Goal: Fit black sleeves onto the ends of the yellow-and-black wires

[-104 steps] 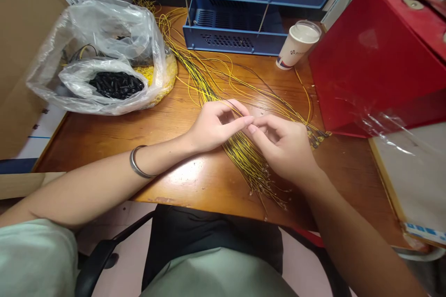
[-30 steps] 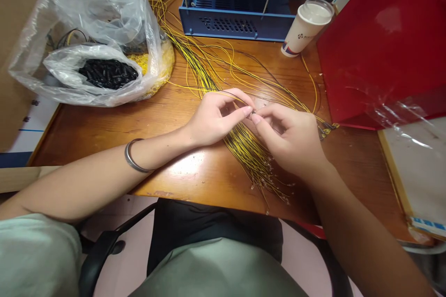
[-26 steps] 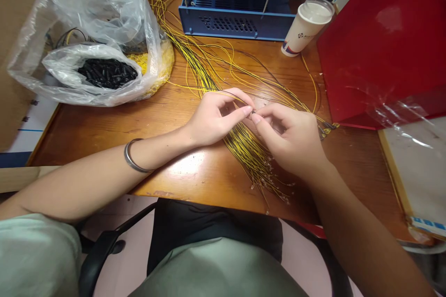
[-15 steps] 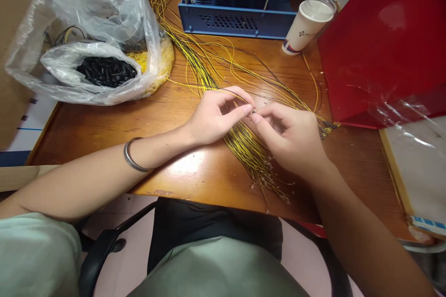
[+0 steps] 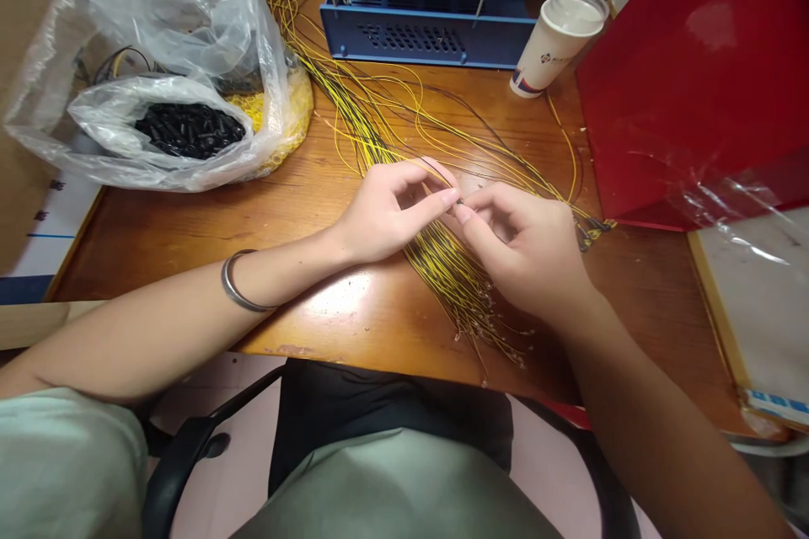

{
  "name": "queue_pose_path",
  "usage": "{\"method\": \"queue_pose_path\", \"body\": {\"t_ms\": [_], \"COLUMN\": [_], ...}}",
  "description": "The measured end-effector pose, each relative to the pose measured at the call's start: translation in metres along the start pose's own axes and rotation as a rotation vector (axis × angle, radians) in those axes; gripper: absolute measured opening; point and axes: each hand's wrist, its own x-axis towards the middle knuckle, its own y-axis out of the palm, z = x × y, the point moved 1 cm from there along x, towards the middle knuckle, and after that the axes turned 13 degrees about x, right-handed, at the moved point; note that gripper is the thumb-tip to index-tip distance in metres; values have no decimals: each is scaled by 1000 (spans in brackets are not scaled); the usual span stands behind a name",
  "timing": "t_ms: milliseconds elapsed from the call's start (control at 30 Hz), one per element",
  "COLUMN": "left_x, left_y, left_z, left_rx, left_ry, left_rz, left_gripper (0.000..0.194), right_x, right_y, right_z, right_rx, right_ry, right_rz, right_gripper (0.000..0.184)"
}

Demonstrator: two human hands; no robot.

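Observation:
My left hand (image 5: 398, 210) is closed in a pinch on a thin yellow-and-black wire (image 5: 414, 158), which runs back over its fingers. Fingertip to fingertip with it, my right hand (image 5: 522, 240) pinches a tiny dark piece (image 5: 460, 202) at the wire's end; the fingers mostly cover it, so its kind is unclear. Beneath both hands a thick bundle of yellow and black wires (image 5: 442, 278) lies across the table, its loose ends tipped with small clear bits toward the front edge.
At the left stands a clear plastic bag (image 5: 170, 8), holding a smaller bag of black tube-like pieces (image 5: 190, 130). A blue rack (image 5: 410, 42) and a paper cup (image 5: 556, 38) are at the back. On the right is a red box (image 5: 688, 84). More wire ends (image 5: 594, 229) lie beside my right hand.
The hands hold nearly the same place and pinch. A yellow wire stretching left from the left hand toward the bag has shifted, and the small dark piece is more covered by the fingers.

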Motion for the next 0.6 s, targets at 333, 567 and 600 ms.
{"method": "queue_pose_path", "body": {"t_ms": [333, 567, 600], "left_x": [0, 0, 0], "left_y": [0, 1, 1], "left_z": [-2, -2, -2], "left_rx": [36, 17, 8], "left_ry": [-11, -25, -30], "left_rz": [12, 16, 14], "left_gripper": [29, 32, 32], "right_x": [0, 0, 0], "right_y": [1, 2, 2], "right_z": [-1, 0, 0], "right_rx": [24, 20, 22], "right_ry": [12, 25, 28], "right_rz": [16, 18, 15], "right_gripper": [13, 15, 15]}}
